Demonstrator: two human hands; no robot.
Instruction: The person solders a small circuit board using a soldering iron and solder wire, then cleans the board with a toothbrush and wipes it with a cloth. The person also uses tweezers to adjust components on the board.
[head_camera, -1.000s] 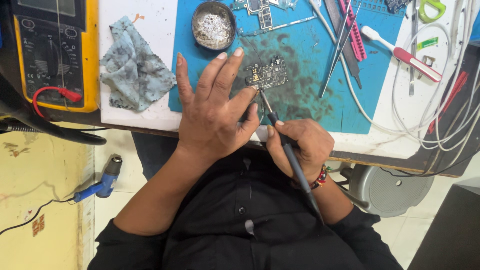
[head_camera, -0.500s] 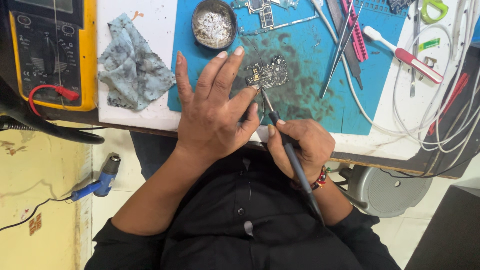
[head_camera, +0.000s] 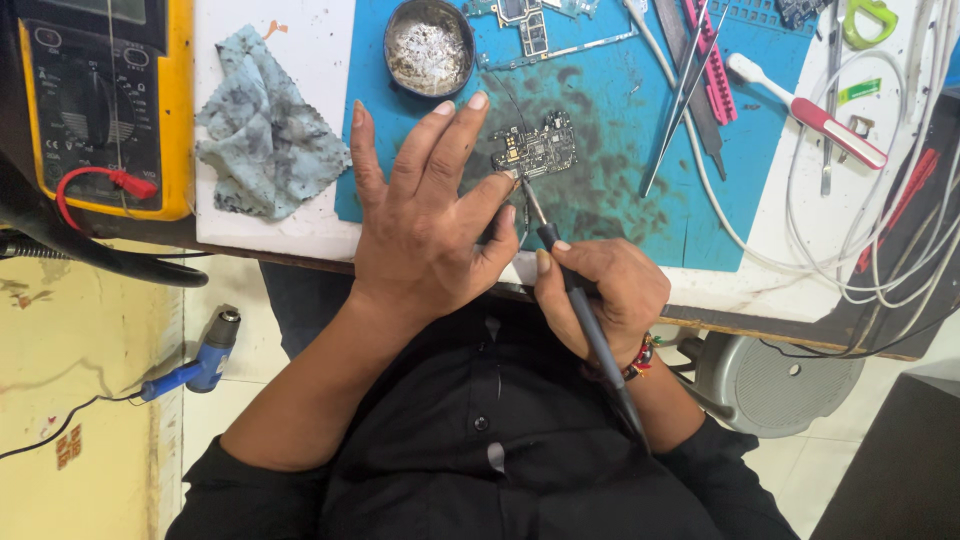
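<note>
Spread over the white tabletop (head_camera: 300, 215) is a blue work mat (head_camera: 620, 200), stained dark in the middle, and on that stain we are working on a small circuit board (head_camera: 535, 152), which is lying flat just beyond our fingertips. We are pressing our left hand (head_camera: 425, 225) down beside the board, fingers spread and flat, the forefinger tip touching its near left corner to steady it; this grip is open, closing on nothing. We are wrapping our right hand (head_camera: 600, 295) around a dark soldering iron (head_camera: 580, 310), the grip clamped on the handle like a pen, thumb on top, with the metal tip angling up to the board's near edge. We judge the work to be in mid-course: the tip is meeting the board, no part is lifted off, and whether a joint is finished is too small for us to tell. Around the board we are seeing a round tin of metal wool (head_camera: 428, 45), a crumpled grey cloth (head_camera: 265, 150), tweezers (head_camera: 680, 100), a yellow multimeter (head_camera: 95, 105) and white cables (head_camera: 880, 240)
</note>
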